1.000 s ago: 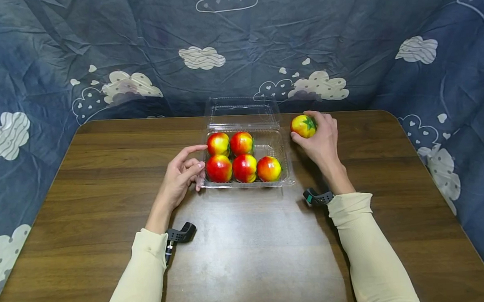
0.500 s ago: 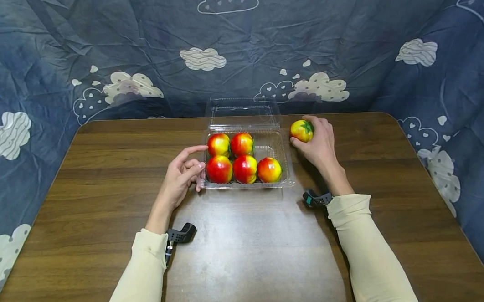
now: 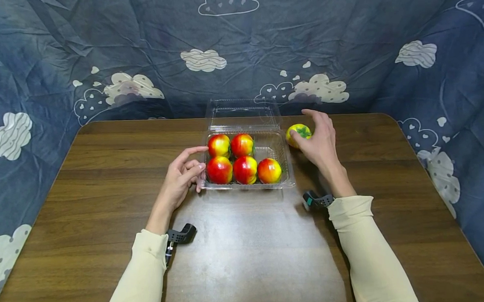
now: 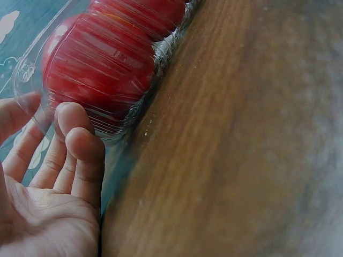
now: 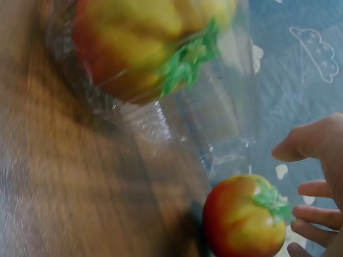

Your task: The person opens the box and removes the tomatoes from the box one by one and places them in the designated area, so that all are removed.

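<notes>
In the head view, a clear plastic clamshell box (image 3: 271,145) stands on the table with its lid raised at the back. Several red-and-yellow fruits (image 3: 245,169) sit inside; its back right part holds none. My left hand (image 3: 179,175) rests its fingertips against the box's left side, loosely bent, as the left wrist view also shows. Just right of the box, one more red-and-yellow fruit (image 5: 244,217) with a green leafy top lies on the table. My right hand (image 3: 319,138) hovers at that fruit, fingers spread and thumb apart, gripping nothing. The thumb partly covers the fruit in the head view.
The brown wooden table (image 3: 247,251) runs toward the camera in front of the box. Behind it hangs a blue cloth (image 3: 158,37) with white clouds. The transparent lid (image 3: 243,112) leans back near the table's far edge.
The right hand has brought the fruit slightly left and nearer the box, then let go and spread its fingers. The left hand and the box have stayed in place.
</notes>
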`<state>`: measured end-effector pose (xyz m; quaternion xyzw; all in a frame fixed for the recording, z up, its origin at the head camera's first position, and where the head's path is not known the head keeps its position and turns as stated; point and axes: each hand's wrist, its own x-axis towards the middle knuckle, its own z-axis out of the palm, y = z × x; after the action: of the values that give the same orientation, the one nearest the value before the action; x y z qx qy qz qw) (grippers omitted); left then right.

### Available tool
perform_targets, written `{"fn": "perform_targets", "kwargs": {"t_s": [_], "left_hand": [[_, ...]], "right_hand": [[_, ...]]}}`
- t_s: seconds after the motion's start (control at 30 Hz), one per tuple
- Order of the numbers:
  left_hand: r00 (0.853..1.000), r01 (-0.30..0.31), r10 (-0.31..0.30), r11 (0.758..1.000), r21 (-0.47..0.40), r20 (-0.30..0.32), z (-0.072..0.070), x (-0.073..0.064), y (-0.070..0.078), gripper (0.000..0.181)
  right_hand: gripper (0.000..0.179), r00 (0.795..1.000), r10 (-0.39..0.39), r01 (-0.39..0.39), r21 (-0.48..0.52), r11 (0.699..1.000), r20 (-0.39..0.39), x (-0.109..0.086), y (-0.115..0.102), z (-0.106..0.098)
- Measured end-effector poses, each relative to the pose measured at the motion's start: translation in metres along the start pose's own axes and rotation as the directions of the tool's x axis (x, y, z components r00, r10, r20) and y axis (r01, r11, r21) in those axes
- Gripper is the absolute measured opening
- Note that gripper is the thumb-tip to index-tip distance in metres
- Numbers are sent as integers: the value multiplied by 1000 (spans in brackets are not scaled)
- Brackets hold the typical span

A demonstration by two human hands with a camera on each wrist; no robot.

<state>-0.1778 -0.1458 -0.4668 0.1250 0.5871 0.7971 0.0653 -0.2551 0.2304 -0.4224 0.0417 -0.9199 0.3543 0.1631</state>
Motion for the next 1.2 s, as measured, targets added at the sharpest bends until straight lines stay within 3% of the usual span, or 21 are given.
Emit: {"fn": "perform_targets", "kwargs": {"t_s": [0.43, 0.7, 0.97, 1.2], "left_hand": [[1000, -9, 9, 1000, -4, 5, 1, 1, -1, 44], [1000, -7, 7, 1000, 6, 0, 0, 0, 0, 44], [1000, 0, 0, 1000, 23, -4, 0, -1, 0, 44], [1000, -2, 2, 1000, 22, -3, 0, -1, 0, 43]], "right_hand": [[54, 996, -74, 77, 69, 995, -47, -2, -13, -1], [50, 970, -216, 226, 81, 971, -109, -9, -25, 2], [52, 969, -249, 247, 160, 956, -12, -21, -36, 6], [56, 954, -293, 276, 186, 943, 70, -37, -36, 7]]}}
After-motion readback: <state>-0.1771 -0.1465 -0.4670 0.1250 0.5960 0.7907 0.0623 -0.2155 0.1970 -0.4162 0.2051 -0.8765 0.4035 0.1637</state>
